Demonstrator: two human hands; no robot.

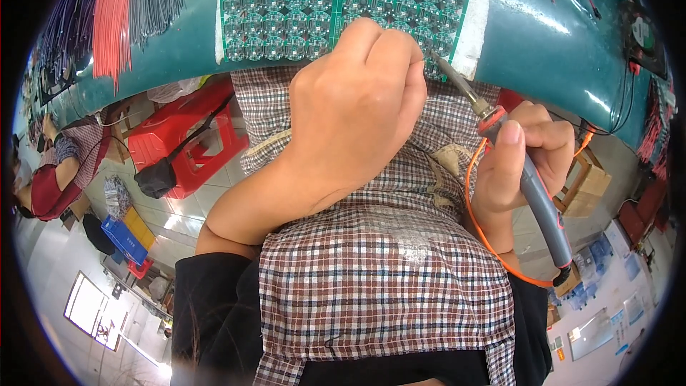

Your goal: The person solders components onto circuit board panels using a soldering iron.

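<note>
My left hand [361, 89] is closed in a pinch over the near edge of the green circuit board panels [279, 3]. Its fingertips are hidden behind the knuckles, and whatever they hold cannot be made out. In my right hand [518, 154] is a grey and red soldering iron [544, 207], gripped by its handle. The iron slants up and left, its tip close beside my left fingers at the right panel. Whether the tip touches the board cannot be told. Small components cover both panels, which lie on a white sheet [474, 36].
Bundles of red wires [113, 25], grey wires [156, 0] and dark wires [75, 18] hang over the teal work surface [547, 50] at left. An orange cable [493, 246] loops from the iron. A red stool [179, 143] stands below the table; another person [61, 175] sits far left.
</note>
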